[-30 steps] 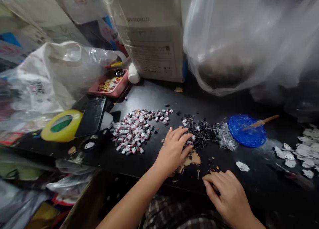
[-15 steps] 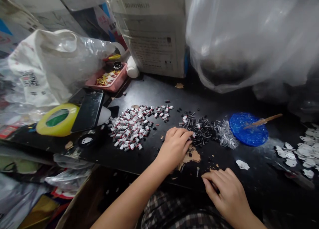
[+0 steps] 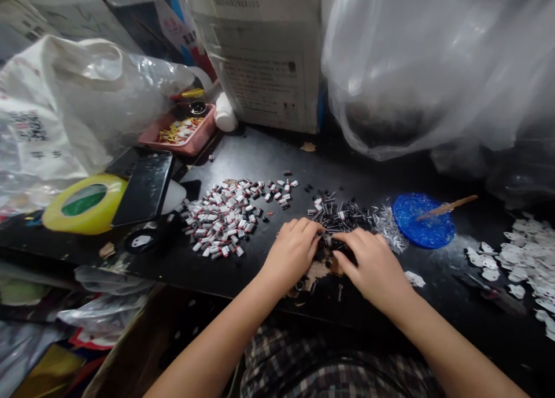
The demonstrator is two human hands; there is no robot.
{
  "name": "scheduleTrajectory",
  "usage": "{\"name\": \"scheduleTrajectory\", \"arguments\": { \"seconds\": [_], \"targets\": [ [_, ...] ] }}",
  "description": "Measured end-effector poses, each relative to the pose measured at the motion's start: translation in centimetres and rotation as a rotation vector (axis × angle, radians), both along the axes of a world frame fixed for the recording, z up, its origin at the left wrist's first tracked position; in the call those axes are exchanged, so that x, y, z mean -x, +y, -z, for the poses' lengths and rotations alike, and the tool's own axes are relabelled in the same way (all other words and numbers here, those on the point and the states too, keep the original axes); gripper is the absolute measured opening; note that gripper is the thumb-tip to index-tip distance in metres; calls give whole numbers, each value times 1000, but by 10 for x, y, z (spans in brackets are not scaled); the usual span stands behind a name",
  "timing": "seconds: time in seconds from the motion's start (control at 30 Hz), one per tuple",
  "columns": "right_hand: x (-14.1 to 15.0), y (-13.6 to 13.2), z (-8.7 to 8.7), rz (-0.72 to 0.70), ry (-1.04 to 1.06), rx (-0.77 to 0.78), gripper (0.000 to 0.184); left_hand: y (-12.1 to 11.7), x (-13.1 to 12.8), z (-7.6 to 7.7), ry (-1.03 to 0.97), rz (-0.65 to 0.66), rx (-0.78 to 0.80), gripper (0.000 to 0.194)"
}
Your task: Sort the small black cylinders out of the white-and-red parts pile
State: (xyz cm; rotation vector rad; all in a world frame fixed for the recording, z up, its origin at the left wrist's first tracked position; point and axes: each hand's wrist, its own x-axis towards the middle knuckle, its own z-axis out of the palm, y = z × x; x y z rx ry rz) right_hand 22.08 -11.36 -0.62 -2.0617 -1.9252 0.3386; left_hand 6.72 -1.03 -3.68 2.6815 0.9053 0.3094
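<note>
My left hand (image 3: 297,245) is closed, thumb against fingers, at the near edge of a heap of small dark springs (image 3: 344,213). Whatever sits between those fingertips is too small to make out. Facing it, my right hand (image 3: 368,259) has thumb and forefinger bent toward the same spot, also closed around something too tiny to name. Beneath both hands lies a torn brown scrap of cardboard (image 3: 316,274). To the left spreads a pile of small white, grey and red cylinder pieces (image 3: 225,216). Thin silvery pins (image 3: 392,230) lie right of the springs.
A blue lid (image 3: 422,233) holds clear grease and a wooden stick (image 3: 451,206). White flat plates (image 3: 526,259) are heaped at right. A phone (image 3: 145,187) leans on yellow tape (image 3: 54,213). Behind stand a pink tray (image 3: 203,141), a carton (image 3: 269,69) and a plastic bag (image 3: 390,86).
My right hand has moved up and left from the table's near edge to meet my left hand by the springs. The view has shifted slightly.
</note>
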Motion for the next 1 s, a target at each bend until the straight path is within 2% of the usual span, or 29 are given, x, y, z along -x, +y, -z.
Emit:
{"name": "scheduleTrajectory", "arguments": {
  "seconds": [0.1,0.2,0.3,0.43,0.53,0.6,0.73,0.8,0.87,1.0],
  "targets": [
    [7,20,3,-8,-168,45,21,3,1,-2,26,60,-12,22],
    [13,27,6,-12,-198,55,12,9,2,-5,50,118,-35,20],
    [10,23,4,-13,-171,49,11,13,1,-6,55,176,-58,17],
    [-6,0,-1,-4,1,120,7,13,2,-6,27,195,-70,17],
    [-18,-19,-3,-4,13,207,2,13,13,-6,-31,130,-67,16],
    [-22,-23,-4,17,-17,192,5,15,25,-4,-71,28,-75,17],
    [-13,-6,-6,-21,0,127,9,20,50,2,-86,-176,-105,15],
    [-3,10,-7,-69,-104,128,12,18,55,2,-77,-245,-122,16],
    [8,25,-8,-104,-238,144,14,11,52,0,-66,-261,-127,19],
    [19,41,-11,-132,-334,170,12,0,33,-4,0,-140,-86,18]
  ]
}}
